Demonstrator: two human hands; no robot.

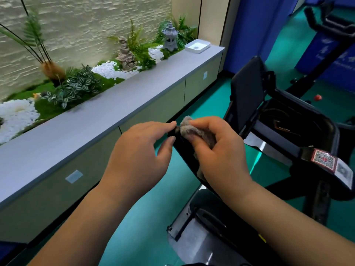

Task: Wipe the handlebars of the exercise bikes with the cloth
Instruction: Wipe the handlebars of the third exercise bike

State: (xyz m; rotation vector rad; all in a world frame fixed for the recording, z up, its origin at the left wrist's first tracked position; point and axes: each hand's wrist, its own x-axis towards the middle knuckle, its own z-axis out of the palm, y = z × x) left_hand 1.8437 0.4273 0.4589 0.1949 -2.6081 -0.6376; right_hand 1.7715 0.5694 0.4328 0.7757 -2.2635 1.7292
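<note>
A black exercise bike stands in front of me, its left handlebar (185, 160) running from the console down under my hands. My right hand (217, 150) grips a fuzzy grey-brown cloth (189, 128) bunched around the tip of that bar. My left hand (142, 148) pinches the very end of the bar between thumb and forefinger, right beside the cloth. The bike's dark screen (247, 93) and console tray (299, 123) sit to the right. Most of the cloth is hidden under my right palm.
A long grey-topped cabinet (107, 120) runs along the left, with a planter of ferns, white pebbles and stone lanterns behind it and a white tray (197, 46) at its far end. A second bike's handlebars (326, 25) stand at the back right. The floor is green.
</note>
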